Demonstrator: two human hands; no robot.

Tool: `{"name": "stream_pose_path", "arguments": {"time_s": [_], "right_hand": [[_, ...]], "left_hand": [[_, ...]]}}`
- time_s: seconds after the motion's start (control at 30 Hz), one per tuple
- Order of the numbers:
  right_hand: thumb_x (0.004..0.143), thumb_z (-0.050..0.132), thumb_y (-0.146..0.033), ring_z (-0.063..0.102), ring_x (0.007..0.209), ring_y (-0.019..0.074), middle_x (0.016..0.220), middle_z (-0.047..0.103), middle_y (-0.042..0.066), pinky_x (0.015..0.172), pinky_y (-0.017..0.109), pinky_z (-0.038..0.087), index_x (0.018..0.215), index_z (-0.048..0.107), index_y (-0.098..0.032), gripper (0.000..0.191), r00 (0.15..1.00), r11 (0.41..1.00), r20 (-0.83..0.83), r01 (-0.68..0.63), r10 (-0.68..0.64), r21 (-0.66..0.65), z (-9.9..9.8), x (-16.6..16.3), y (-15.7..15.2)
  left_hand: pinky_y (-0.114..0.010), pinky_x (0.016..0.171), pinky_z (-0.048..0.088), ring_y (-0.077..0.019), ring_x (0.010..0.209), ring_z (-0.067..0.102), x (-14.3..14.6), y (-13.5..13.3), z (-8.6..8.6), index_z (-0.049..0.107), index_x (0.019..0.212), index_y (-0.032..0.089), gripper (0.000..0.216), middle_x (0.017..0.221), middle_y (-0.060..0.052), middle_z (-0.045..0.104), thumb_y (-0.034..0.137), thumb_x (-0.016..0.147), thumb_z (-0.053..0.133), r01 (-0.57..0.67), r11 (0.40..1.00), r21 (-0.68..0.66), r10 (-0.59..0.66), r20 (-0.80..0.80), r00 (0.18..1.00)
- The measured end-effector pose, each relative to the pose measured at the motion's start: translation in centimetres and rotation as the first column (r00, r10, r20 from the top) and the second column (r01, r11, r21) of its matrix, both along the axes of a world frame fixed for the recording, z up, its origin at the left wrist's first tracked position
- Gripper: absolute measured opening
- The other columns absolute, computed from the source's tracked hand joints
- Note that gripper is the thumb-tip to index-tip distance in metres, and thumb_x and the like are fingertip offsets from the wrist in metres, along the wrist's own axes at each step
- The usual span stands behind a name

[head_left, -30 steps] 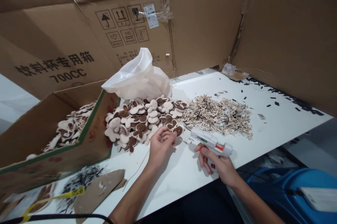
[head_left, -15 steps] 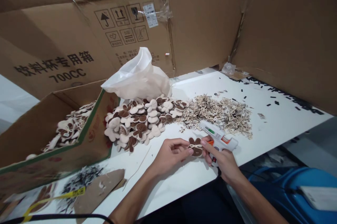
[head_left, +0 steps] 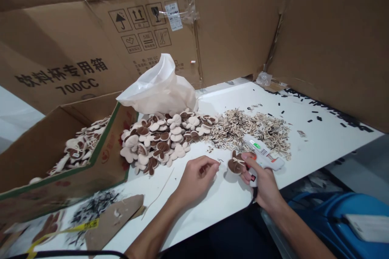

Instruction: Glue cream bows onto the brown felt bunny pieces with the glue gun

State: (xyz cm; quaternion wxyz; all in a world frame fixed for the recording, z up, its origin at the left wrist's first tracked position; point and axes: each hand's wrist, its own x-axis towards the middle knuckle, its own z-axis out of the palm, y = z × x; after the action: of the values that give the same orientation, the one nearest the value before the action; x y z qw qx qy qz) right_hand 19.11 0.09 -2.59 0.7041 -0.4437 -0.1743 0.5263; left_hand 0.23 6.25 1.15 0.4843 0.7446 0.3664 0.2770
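Observation:
My right hand [head_left: 261,180] is wrapped round a white hot glue gun [head_left: 266,155] whose nozzle points up and left. Between its thumb and fingers it also grips a brown bunny-head felt patch [head_left: 235,164] with a cream bow. My left hand [head_left: 199,178] is apart from the patch, thumb and forefinger pinched together. At those fingertips shows a tiny dark bit, too small to name. Behind the hands lie a heap of brown and cream felt patches [head_left: 162,147] and a pile of small cream bows [head_left: 252,127].
A cardboard box [head_left: 105,161] with finished-looking patches stands at left. Behind the heap is a white plastic bag [head_left: 164,88], against tall cardboard walls [head_left: 237,28]. Black scraps [head_left: 319,107] lie far right; a cardboard piece [head_left: 118,218] lies near left. A blue plastic object [head_left: 343,218] is low right.
My left hand has let go of the bunny patch and drawn slightly left. My right hand has shifted right with the patch and glue gun, and the patch is now tilted.

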Motion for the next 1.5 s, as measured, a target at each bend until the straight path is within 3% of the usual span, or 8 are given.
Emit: {"name": "stream_pose_path", "arguments": {"time_s": [0.1, 0.17, 0.33, 0.53, 0.7, 0.9, 1.27, 1.5], "right_hand": [[0.072, 0.090, -0.034, 0.041, 0.040, 0.0056, 0.054, 0.057, -0.004, 0.037, 0.016, 0.036, 0.080, 0.067, -0.017, 0.030, 0.997, 0.998, -0.043, 0.065, -0.065, -0.003, 0.4, -0.1, 0.2], [0.072, 0.091, -0.033, 0.040, 0.040, 0.0052, 0.054, 0.056, -0.005, 0.036, 0.016, 0.036, 0.080, 0.067, -0.017, 0.030, 0.996, 0.997, -0.055, 0.076, -0.076, -0.007, 0.5, -0.1, 0.3], [0.071, 0.091, -0.034, 0.041, 0.040, 0.0046, 0.055, 0.056, -0.005, 0.036, 0.015, 0.036, 0.079, 0.067, -0.016, 0.031, 0.996, 0.998, -0.064, 0.067, -0.068, -0.016, 0.4, 0.1, 0.2], [0.072, 0.091, -0.034, 0.040, 0.040, 0.0047, 0.054, 0.057, -0.004, 0.036, 0.015, 0.037, 0.079, 0.067, -0.017, 0.031, 0.996, 0.998, -0.058, 0.063, -0.064, -0.018, 0.5, 0.0, 0.2], [0.072, 0.090, -0.036, 0.040, 0.040, 0.0048, 0.055, 0.057, -0.004, 0.036, 0.015, 0.036, 0.080, 0.067, -0.017, 0.031, 0.997, 0.999, -0.057, 0.051, -0.052, -0.012, 0.4, 0.0, 0.3], [0.070, 0.091, -0.036, 0.040, 0.040, 0.0058, 0.055, 0.058, -0.003, 0.036, 0.016, 0.036, 0.079, 0.068, -0.016, 0.031, 0.998, 0.999, -0.053, 0.042, -0.042, -0.008, 0.5, -0.1, 0.2], [0.073, 0.090, -0.035, 0.039, 0.041, 0.0056, 0.055, 0.057, -0.004, 0.036, 0.016, 0.036, 0.082, 0.068, -0.017, 0.030, 0.998, 0.999, -0.050, 0.035, -0.035, -0.006, 0.6, -0.1, 0.0], [0.071, 0.091, -0.038, 0.039, 0.041, 0.0051, 0.055, 0.056, -0.004, 0.036, 0.015, 0.035, 0.080, 0.066, -0.017, 0.034, 0.998, 1.000, -0.057, 0.028, -0.028, 0.007, 0.7, -0.1, 0.2]], "left_hand": [[-0.029, 0.072, 0.048, -0.0167, 0.075, 0.061, -0.1, 0.0, -0.7, 0.074, 0.102, 0.020, 0.023, 0.088, -0.005, 0.070, 0.032, 0.100, 0.055, 0.013, 0.947, 0.320, 0.052, -0.193, 0.980], [-0.031, 0.076, 0.049, -0.0189, 0.084, 0.063, -0.1, 0.0, -1.2, 0.073, 0.110, 0.022, 0.021, 0.096, -0.006, 0.069, 0.027, 0.098, 0.056, 0.093, 0.902, 0.423, 0.037, -0.289, 0.957], [-0.030, 0.075, 0.050, -0.0198, 0.090, 0.063, -0.2, -0.1, -1.4, 0.071, 0.115, 0.025, 0.023, 0.099, -0.005, 0.066, 0.024, 0.098, 0.056, 0.193, 0.864, 0.465, 0.012, -0.403, 0.915], [-0.031, 0.078, 0.049, -0.0190, 0.089, 0.063, -0.2, -0.1, -1.2, 0.069, 0.105, 0.022, 0.015, 0.098, -0.005, 0.066, 0.024, 0.098, 0.056, 0.147, 0.863, 0.484, 0.030, -0.338, 0.941], [-0.032, 0.078, 0.051, -0.0202, 0.093, 0.064, -0.2, 0.2, -1.6, 0.068, 0.121, 0.026, 0.025, 0.103, -0.005, 0.065, 0.026, 0.101, 0.052, 0.104, 0.878, 0.468, 0.084, -0.364, 0.928], [-0.030, 0.075, 0.050, -0.0191, 0.089, 0.065, 0.0, 0.6, -1.9, 0.075, 0.104, 0.025, 0.020, 0.099, -0.004, 0.070, 0.023, 0.100, 0.055, 0.095, 0.891, 0.445, 0.060, -0.323, 0.945], [-0.028, 0.066, 0.041, -0.0155, 0.074, 0.056, 0.0, 0.3, -0.9, 0.065, 0.094, 0.021, 0.019, 0.089, -0.002, 0.063, 0.026, 0.101, 0.049, -0.038, 0.940, 0.340, 0.128, -0.245, 0.961], [-0.025, 0.058, 0.034, -0.0129, 0.064, 0.044, 0.1, 0.6, -1.3, 0.060, 0.093, 0.019, 0.026, 0.073, 0.002, 0.052, 0.041, 0.101, 0.050, -0.181, 0.984, -0.007, 0.180, -0.044, 0.983]]}}
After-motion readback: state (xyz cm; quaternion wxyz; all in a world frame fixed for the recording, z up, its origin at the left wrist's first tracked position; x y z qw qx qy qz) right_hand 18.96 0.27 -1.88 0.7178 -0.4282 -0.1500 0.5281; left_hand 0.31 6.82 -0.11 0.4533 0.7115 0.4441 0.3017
